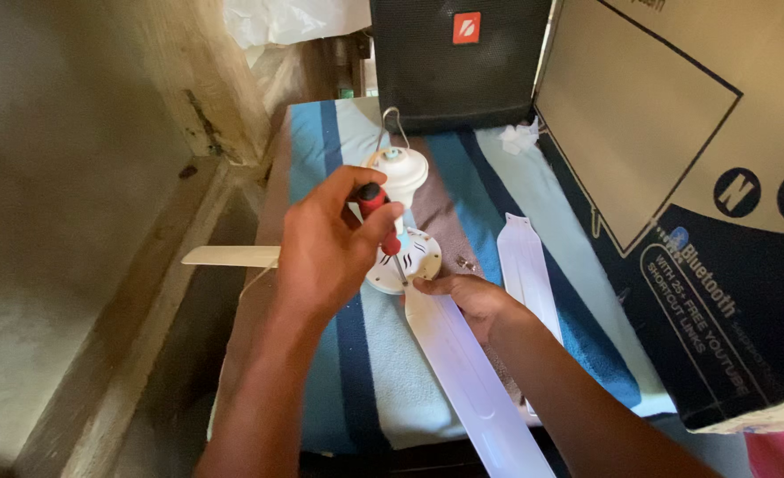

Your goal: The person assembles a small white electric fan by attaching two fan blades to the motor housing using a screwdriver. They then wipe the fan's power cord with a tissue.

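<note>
On the striped cloth [339, 372] the white ceiling fan motor [405, 257] lay with one white blade [471, 372] running toward the camera, pinned near its root by the flat, loosely spread fingers of the right hand [467, 296]. The left hand [325, 252] was wrapped closed round the red-handled screwdriver [379, 217], tip down at the blade's mount. The step probably went best with the shaft kept upright and the blade pressed still.

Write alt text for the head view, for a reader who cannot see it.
The left hand drives a red-handled screwdriver into the round white hub of a ceiling fan, while the right hand steadies a long white fan blade at the hub. Everything lies on a blue-striped towel; a loose white blade lies to the right.
</note>
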